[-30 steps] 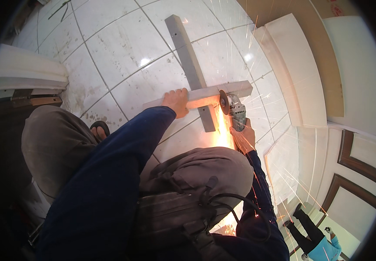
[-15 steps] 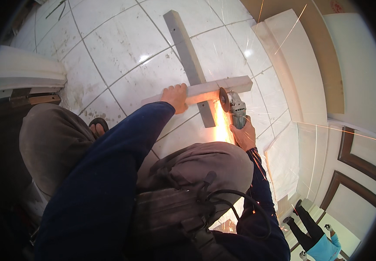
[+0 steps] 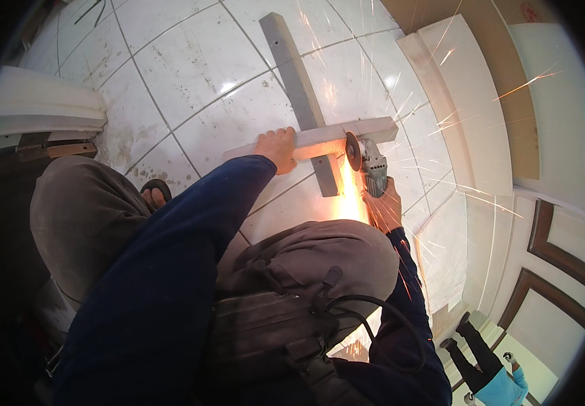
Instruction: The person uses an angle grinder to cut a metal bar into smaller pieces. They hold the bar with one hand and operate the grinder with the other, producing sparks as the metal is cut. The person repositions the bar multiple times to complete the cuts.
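Currently, the left hand (image 3: 277, 147) presses down on a pale grey bar (image 3: 316, 137), fingers curled over its upper edge. This bar lies crosswise over a darker grey bar (image 3: 299, 95) that runs from 11 o'clock toward the centre of the view on the white tiled floor (image 3: 191, 68). The right hand (image 3: 384, 206) is clamped around the body of an angle grinder (image 3: 368, 162), just at 3 o'clock of the crossing point. The grinder disc (image 3: 353, 150) stands edge-on against the pale grey bar, well apart from the left hand. Bright sparks (image 3: 347, 199) stream from the disc toward 6 o'clock, with scattered streaks toward 2 o'clock. A black cable (image 3: 374, 311) loops over the bent knee (image 3: 319, 257) at 6 o'clock. A sandalled foot (image 3: 155, 193) rests at 9 o'clock.
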The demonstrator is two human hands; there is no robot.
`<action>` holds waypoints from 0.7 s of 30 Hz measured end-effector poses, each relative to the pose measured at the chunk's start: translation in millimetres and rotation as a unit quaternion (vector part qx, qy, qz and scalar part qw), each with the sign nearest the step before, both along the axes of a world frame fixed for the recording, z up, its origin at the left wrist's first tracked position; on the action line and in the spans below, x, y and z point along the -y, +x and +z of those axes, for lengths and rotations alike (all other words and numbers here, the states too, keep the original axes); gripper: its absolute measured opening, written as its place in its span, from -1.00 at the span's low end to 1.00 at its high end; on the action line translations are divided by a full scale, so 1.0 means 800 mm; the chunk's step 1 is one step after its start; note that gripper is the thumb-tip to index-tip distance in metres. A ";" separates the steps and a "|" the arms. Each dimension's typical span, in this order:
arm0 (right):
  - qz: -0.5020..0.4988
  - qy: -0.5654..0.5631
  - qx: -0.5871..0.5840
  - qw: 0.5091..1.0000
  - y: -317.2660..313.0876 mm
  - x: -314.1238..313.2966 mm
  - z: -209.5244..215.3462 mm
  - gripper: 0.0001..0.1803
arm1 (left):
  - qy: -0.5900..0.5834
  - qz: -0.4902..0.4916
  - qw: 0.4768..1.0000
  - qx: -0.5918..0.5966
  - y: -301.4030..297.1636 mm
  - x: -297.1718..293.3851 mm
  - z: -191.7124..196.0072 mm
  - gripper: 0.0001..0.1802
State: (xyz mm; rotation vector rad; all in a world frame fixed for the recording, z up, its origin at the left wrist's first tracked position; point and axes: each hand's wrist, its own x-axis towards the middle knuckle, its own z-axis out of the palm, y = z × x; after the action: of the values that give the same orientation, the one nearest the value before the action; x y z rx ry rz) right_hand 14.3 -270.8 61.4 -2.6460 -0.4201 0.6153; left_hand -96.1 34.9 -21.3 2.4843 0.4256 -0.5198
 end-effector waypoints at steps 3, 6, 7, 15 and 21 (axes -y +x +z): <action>-0.017 -0.031 -0.001 0.999 -0.005 -0.001 0.006 -0.35 | 0.002 -0.002 1.000 0.006 0.000 0.001 0.002 -0.25; -0.018 -0.041 0.005 0.999 -0.007 -0.001 0.010 -0.32 | 0.004 -0.004 1.000 0.007 0.000 0.001 0.004 -0.26; -0.017 -0.043 0.012 0.999 -0.006 0.001 0.005 -0.31 | 0.005 -0.006 1.000 0.005 0.001 0.001 0.005 -0.26; -0.013 -0.081 0.014 0.997 0.005 -0.004 -0.002 -0.29 | 0.005 -0.002 1.000 0.018 -0.001 0.001 -0.002 -0.26; -0.025 -0.019 -0.014 0.999 0.006 -0.005 -0.001 -0.31 | 0.014 0.000 1.000 0.015 0.000 0.003 -0.004 -0.25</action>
State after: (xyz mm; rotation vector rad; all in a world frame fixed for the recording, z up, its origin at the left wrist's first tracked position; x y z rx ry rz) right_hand 19.1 -267.1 60.6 -2.6723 -0.3349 0.6506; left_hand -96.4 32.9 -24.5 2.5148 0.4239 -0.4796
